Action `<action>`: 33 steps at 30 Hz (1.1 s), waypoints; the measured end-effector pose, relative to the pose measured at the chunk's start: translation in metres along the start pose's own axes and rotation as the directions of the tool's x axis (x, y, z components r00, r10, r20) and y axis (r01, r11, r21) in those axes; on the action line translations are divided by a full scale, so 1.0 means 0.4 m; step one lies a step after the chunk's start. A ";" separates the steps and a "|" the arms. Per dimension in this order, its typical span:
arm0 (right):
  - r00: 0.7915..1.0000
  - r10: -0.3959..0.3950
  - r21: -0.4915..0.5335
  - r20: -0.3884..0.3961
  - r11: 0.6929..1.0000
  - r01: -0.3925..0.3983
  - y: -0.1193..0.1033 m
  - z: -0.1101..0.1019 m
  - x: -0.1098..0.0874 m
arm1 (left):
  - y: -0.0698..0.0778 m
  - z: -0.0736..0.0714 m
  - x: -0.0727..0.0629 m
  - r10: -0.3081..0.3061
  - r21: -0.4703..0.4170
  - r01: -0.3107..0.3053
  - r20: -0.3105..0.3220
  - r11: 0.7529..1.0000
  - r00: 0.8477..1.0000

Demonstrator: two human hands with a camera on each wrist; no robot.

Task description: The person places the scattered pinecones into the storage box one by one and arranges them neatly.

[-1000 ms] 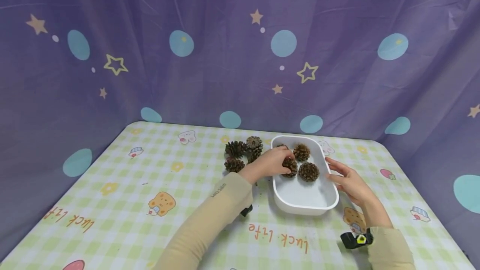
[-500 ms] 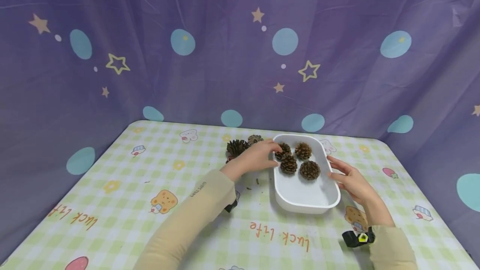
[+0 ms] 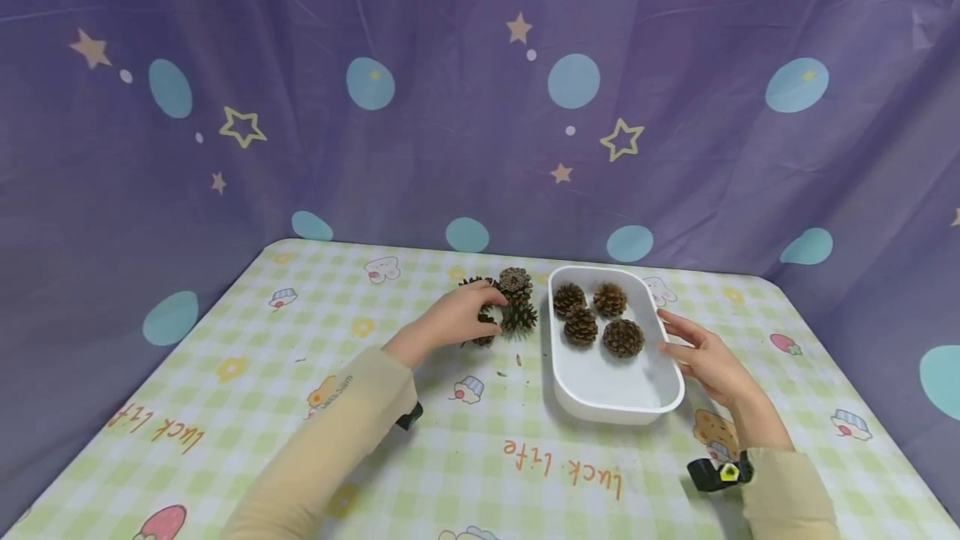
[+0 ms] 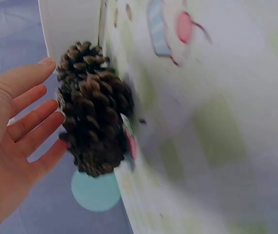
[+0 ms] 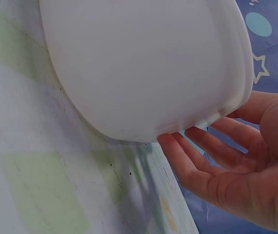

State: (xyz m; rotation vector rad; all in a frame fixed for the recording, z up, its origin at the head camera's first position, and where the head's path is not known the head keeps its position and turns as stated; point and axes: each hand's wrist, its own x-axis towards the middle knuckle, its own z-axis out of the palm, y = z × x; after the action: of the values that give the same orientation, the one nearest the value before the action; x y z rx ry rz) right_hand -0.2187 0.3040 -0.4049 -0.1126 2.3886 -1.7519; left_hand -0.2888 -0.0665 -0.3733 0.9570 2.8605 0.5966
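Observation:
Just over a cluster of brown pine cones (image 3: 517, 317) my left hand (image 3: 459, 317) hovers, its fingers spread and holding nothing. In the left wrist view those pine cones (image 4: 94, 109) stand close together beside the fingertips, and the hand hides some of them in the head view. To the right is a white rectangular tub (image 3: 617, 386), with several pine cones (image 3: 622, 338) lying toward its far end. My right hand (image 3: 708, 361) rests against the tub's right side, fingers nearly straight. The right wrist view shows its fingertips touching the wall of the tub (image 5: 144, 73).
A green-and-white checked cloth (image 3: 420, 473) with printed cartoons covers the table. Small dark scraps lie between the cones and the tub. A purple curtain (image 3: 435, 165) hangs behind the table's far edge. Each wrist wears a black strap (image 3: 716, 475).
My left hand let go of a pine cone inside the tub, then moved left out of it to the cones on the cloth. The right hand stayed at the tub's side.

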 end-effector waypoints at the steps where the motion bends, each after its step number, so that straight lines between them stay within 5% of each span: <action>1: 1.000 0.000 0.003 0.000 1.000 0.000 0.000 0.000 0.000 | -0.007 0.000 -0.007 -0.004 -0.011 0.004 -0.007 1.000 1.000; 17: 1.000 -0.005 0.009 -0.003 1.000 0.005 -0.002 -0.001 0.002 | -0.061 0.016 -0.053 -0.064 -0.039 0.062 -0.038 0.997 0.997; 33: 1.000 -0.009 0.015 -0.005 1.000 0.009 0.005 0.000 0.001 | -0.032 0.009 -0.041 -0.027 -0.077 0.018 -0.115 0.997 0.993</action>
State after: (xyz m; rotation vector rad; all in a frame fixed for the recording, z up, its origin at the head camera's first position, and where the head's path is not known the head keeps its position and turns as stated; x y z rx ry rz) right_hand -0.2189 0.3044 -0.4068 -0.1169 2.3822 -1.7755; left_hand -0.2820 -0.0843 -0.3823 0.9068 2.9197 0.7773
